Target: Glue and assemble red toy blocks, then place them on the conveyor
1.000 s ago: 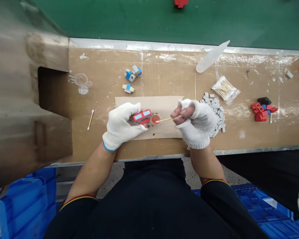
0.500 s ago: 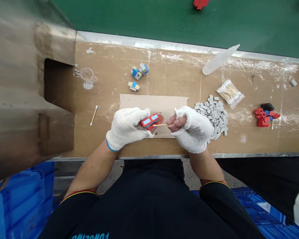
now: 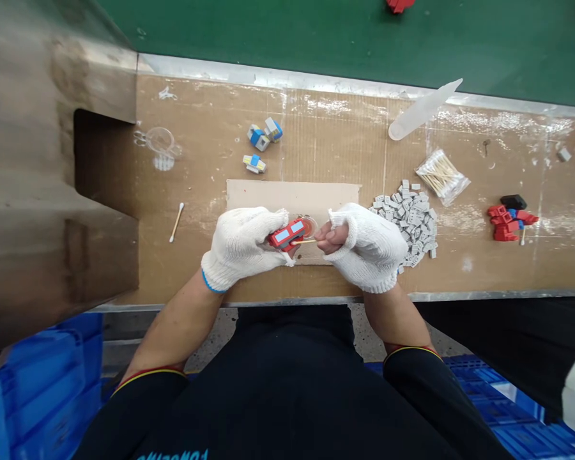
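Note:
In a white knitted glove, my left hand (image 3: 249, 241) is closed around a small red plastic toy part (image 3: 286, 235) with two pale blue panels on top. My gloved right hand (image 3: 361, 246), its fingertips bare, pinches a cotton swab (image 3: 306, 242). The swab's far end touches or nearly touches the side of the red part; the exact contact is too small to tell. Just behind the red part, a round clear dish (image 3: 310, 225) with a reddish middle rests on a cardboard sheet (image 3: 263, 193).
Right of my right hand lies a heap of small grey pieces (image 3: 414, 223), with a bag of cotton swabs (image 3: 441, 177) beyond. Farther right are red and blue parts (image 3: 506, 223). Grey-blue pieces (image 3: 259, 137) lie behind. A metal housing (image 3: 100, 255) borders the left; a green belt (image 3: 287, 38) runs along the back.
My right hand has shifted slightly left, bringing the swab closer along the red part's side. The left hand keeps its hold. The whole view has shifted a little.

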`<action>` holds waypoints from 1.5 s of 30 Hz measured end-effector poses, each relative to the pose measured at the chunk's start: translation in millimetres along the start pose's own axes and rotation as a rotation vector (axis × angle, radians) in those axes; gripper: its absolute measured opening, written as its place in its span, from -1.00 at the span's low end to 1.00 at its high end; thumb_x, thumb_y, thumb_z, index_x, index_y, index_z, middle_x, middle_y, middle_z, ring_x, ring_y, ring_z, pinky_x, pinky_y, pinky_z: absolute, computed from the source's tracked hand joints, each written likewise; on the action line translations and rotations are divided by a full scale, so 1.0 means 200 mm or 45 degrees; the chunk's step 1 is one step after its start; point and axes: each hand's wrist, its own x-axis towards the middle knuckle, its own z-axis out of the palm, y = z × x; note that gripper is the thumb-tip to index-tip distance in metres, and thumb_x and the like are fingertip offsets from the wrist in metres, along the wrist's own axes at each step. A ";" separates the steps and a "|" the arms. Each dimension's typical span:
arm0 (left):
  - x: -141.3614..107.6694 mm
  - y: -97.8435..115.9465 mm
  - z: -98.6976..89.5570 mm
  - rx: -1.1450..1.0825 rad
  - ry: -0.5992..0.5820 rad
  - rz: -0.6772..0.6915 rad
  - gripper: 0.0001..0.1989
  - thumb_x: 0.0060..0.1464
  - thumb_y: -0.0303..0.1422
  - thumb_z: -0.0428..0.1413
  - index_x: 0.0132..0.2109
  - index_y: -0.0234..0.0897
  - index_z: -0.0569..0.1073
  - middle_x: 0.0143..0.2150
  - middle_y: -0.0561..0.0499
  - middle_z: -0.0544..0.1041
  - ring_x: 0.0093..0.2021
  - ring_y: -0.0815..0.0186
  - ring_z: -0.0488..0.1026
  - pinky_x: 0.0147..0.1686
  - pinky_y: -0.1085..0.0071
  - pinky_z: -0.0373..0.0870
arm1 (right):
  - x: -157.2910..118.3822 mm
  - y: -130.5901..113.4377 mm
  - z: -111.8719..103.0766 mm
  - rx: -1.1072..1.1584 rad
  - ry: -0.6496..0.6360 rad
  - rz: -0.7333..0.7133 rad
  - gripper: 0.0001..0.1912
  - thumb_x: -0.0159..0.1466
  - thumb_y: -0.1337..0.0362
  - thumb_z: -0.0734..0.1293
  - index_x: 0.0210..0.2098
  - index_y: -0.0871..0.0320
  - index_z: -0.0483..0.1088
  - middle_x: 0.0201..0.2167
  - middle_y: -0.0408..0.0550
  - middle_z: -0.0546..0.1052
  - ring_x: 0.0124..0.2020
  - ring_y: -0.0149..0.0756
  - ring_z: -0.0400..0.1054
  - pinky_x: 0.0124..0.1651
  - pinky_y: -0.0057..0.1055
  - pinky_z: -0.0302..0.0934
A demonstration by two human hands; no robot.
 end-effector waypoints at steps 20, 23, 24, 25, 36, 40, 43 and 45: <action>-0.02 -0.02 0.01 0.040 -0.086 -0.028 -0.57 0.41 0.12 0.27 -0.21 -0.13 0.63 -0.58 0.13 0.40 -0.59 0.30 0.33 -0.48 0.33 0.32 | 0.03 -0.04 -0.03 -0.156 0.146 -0.309 -0.93 0.52 0.30 0.52 -0.14 0.02 0.64 -0.26 -0.15 0.79 -0.39 -0.25 0.67 -0.20 -0.23 0.63; -0.02 -0.03 0.01 -0.002 -0.066 -0.015 -0.53 0.42 0.17 0.27 -0.18 -0.13 0.65 -0.58 0.13 0.40 -0.59 0.30 0.33 -0.48 0.32 0.31 | 0.02 -0.02 -0.01 -0.103 0.173 -0.303 -0.86 0.59 0.21 0.47 -0.15 0.02 0.64 -0.26 -0.14 0.79 -0.44 -0.27 0.62 -0.25 -0.23 0.62; -0.02 -0.03 0.01 -0.009 -0.067 -0.019 -0.54 0.42 0.17 0.28 -0.18 -0.12 0.65 -0.58 0.13 0.41 -0.59 0.30 0.34 -0.48 0.32 0.31 | 0.02 -0.02 0.00 -0.101 0.179 -0.303 -0.84 0.59 0.20 0.46 -0.16 0.01 0.63 -0.27 -0.15 0.78 -0.44 -0.28 0.61 -0.26 -0.24 0.61; -0.02 -0.03 0.00 -0.007 -0.074 -0.025 -0.56 0.42 0.15 0.28 -0.18 -0.12 0.65 -0.58 0.13 0.41 -0.59 0.29 0.34 -0.47 0.32 0.31 | 0.02 -0.03 -0.01 -0.113 0.185 -0.301 -0.83 0.59 0.21 0.47 -0.18 0.01 0.62 -0.29 -0.16 0.77 -0.44 -0.28 0.61 -0.26 -0.25 0.61; 0.00 -0.01 -0.01 -0.028 -0.076 0.021 -0.65 0.44 0.08 0.31 -0.06 -0.09 0.69 -0.51 0.09 0.53 -0.56 0.25 0.43 -0.46 0.29 0.38 | 0.06 -0.08 -0.05 -0.121 0.190 -0.291 -0.85 0.48 0.32 0.58 -0.24 0.03 0.63 -0.32 -0.19 0.77 -0.41 -0.31 0.64 -0.24 -0.33 0.58; -0.01 -0.02 -0.01 -0.045 -0.156 -0.038 -0.59 0.38 0.19 0.32 -0.11 -0.04 0.68 -0.53 0.09 0.49 -0.57 0.22 0.41 -0.46 0.26 0.39 | 0.02 -0.04 -0.02 -0.102 0.187 -0.240 -0.86 0.49 0.19 0.60 -0.23 0.00 0.68 -0.35 -0.19 0.74 -0.44 -0.30 0.60 -0.27 -0.29 0.57; -0.02 -0.02 0.00 -0.043 -0.139 -0.059 -0.60 0.36 0.16 0.33 -0.13 -0.04 0.68 -0.53 0.08 0.49 -0.56 0.23 0.42 -0.45 0.26 0.42 | 0.02 -0.04 -0.04 -0.155 0.164 -0.253 -0.84 0.52 0.13 0.56 -0.21 -0.02 0.69 -0.35 -0.17 0.74 -0.39 -0.25 0.64 -0.20 -0.24 0.62; -0.02 -0.02 0.00 -0.035 -0.129 -0.060 -0.62 0.36 0.14 0.33 -0.14 -0.05 0.67 -0.53 0.09 0.48 -0.57 0.24 0.40 -0.45 0.27 0.40 | 0.03 -0.05 -0.06 -0.190 0.163 -0.287 -0.85 0.53 0.14 0.55 -0.20 -0.03 0.68 -0.35 -0.15 0.75 -0.38 -0.23 0.65 -0.17 -0.22 0.65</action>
